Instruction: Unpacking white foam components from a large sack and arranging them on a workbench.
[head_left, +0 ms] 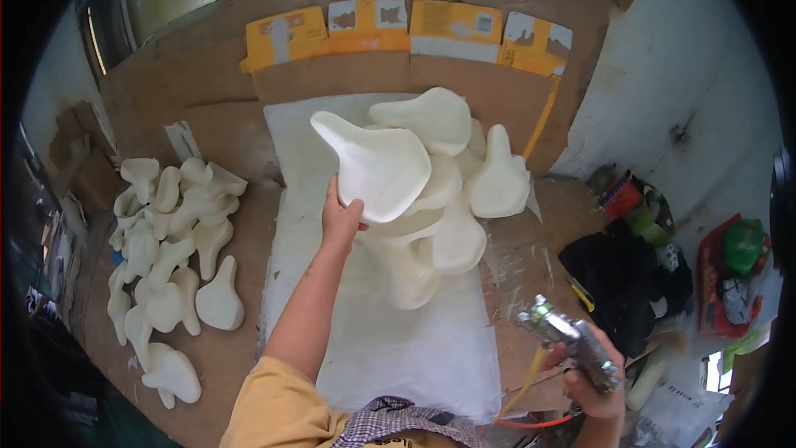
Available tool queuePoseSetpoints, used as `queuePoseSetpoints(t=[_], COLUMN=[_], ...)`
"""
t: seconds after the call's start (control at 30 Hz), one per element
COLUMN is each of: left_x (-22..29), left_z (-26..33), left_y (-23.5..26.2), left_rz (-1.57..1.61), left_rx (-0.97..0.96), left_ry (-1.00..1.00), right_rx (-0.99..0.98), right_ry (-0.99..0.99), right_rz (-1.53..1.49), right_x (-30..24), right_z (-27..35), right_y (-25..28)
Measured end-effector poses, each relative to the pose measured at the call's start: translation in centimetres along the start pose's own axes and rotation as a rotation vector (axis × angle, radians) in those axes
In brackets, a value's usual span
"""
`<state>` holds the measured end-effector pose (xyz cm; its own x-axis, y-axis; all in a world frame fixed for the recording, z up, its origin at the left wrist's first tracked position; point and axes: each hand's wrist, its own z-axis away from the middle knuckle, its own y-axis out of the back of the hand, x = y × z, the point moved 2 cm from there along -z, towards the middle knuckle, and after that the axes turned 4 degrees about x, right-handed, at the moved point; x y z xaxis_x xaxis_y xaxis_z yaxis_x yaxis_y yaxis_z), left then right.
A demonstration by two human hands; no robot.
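Head view: cardboard-covered bench (232, 124) with a white sheet (398, 348) under a window. Left hand (342, 217) fingers clamped on one white saddle-shaped foam piece (377, 166), raised over a pile of about seven; right hand (599, 382) gripping one metal spray gun (572, 340); roughly twenty more pieces (170, 249) lie left

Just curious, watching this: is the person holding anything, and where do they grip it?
Yes. The left hand grips a white saddle-shaped foam piece by its lower edge. The right hand holds a metal spray gun by its handle.
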<state>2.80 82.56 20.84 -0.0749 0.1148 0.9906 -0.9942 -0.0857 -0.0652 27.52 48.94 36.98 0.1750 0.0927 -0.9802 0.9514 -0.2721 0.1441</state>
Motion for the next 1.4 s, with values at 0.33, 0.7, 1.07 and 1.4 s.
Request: queuePoseSetpoints(t=[0.33,0.7,1.07,1.4], left_x=[-2.8,-6.6,-11.3,-10.8], left_z=[3.8,-7.7,-9.2,-12.8], left_y=[8.7,16.0,7.9,8.6], left_rz=[0.047,0.546,0.373,0.566], left_rx=[-0.053,0.188,0.18,0.053], left_ry=[-0.033,0.135,0.386,0.735], right_rx=[-0.131,0.014,-0.152,-0.305], right_ry=[0.076,-0.016,-0.076,-0.024], right_rz=[-0.031,-0.004,0.085,0.104], right_x=[-1.7,0.9,1.3,0.5], right_z=[-1.0,-1.5,-5.0,-4.8], right_y=[-4.7,-7.3,-10.4,-13.4])
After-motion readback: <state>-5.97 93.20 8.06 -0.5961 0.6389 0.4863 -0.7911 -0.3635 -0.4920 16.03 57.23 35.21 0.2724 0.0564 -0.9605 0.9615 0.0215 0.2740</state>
